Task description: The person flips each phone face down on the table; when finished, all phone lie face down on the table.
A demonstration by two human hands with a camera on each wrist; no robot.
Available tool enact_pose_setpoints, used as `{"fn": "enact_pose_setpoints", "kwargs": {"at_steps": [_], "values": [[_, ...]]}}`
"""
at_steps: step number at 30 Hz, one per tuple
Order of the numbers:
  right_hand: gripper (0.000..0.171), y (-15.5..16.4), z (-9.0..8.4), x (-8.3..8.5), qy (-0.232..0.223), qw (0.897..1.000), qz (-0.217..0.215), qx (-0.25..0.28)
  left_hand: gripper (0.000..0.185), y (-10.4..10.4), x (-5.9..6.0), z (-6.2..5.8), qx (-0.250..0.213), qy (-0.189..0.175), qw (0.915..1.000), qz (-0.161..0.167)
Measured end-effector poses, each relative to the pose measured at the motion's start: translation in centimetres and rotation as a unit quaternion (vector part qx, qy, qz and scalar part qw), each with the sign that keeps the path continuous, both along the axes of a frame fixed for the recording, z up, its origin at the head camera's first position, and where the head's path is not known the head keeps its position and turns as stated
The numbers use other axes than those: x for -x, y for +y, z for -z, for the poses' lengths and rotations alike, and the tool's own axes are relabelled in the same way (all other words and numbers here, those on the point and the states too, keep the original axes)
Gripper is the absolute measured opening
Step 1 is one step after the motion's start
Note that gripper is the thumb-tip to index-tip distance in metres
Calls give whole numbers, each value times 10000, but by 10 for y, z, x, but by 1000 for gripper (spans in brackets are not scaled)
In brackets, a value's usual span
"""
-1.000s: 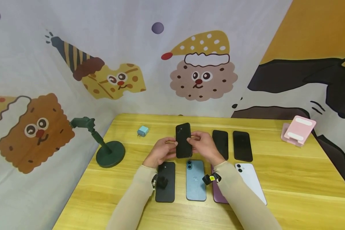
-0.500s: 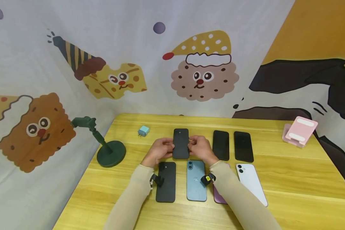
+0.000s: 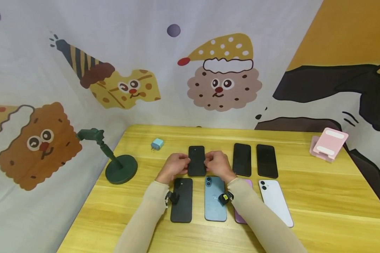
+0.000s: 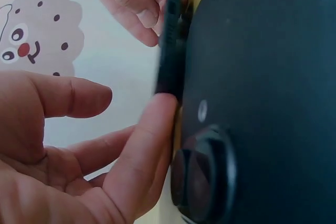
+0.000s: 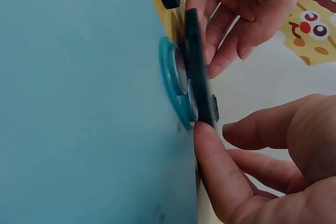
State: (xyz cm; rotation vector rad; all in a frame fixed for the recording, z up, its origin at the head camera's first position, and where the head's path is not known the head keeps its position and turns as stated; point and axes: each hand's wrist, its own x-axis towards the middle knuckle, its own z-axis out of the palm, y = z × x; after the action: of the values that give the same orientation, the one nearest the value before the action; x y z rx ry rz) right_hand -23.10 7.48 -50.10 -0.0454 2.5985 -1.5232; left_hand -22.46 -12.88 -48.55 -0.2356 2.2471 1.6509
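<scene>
A black phone (image 3: pixel 197 161) lies back side up in the rear row, its camera at the upper left. My left hand (image 3: pixel 175 166) is at its left edge. In the left wrist view, the left fingertips (image 4: pixel 164 103) touch the edge while the thumb stands apart. My right hand (image 3: pixel 218 163) is at the opposite edge; in the right wrist view its fingertips (image 5: pixel 205 132) meet the phone, with the thumb raised off it. Closer to me are a dark grey phone (image 3: pixel 183 207) below the left wrist and a blue phone (image 3: pixel 213 207) beside the right wrist.
Two black phones (image 3: pixel 242 160) lie right of the right hand. A purple phone (image 3: pixel 239 217), partly under the right sleeve, and a white phone (image 3: pixel 277 203) are in front. A green stand (image 3: pixel 121 169), a blue charger (image 3: pixel 157 143) and a pink stand (image 3: pixel 329 144) sit farther out.
The black phone, first held tilted up between both hands, has come down flat onto the table and slightly left. Both thumbs have come off it.
</scene>
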Motion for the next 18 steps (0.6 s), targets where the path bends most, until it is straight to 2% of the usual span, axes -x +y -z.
{"fn": "enact_pose_setpoints", "kwargs": {"at_steps": [11,18], "values": [[33,9,-1,-2,-202,9993,35,314,42,3,-2,-4,262,215,9994,19],[39,25,-7,-4,-18,9999,-28,144,40,9,-6,-9,576,975,9935,115]]}}
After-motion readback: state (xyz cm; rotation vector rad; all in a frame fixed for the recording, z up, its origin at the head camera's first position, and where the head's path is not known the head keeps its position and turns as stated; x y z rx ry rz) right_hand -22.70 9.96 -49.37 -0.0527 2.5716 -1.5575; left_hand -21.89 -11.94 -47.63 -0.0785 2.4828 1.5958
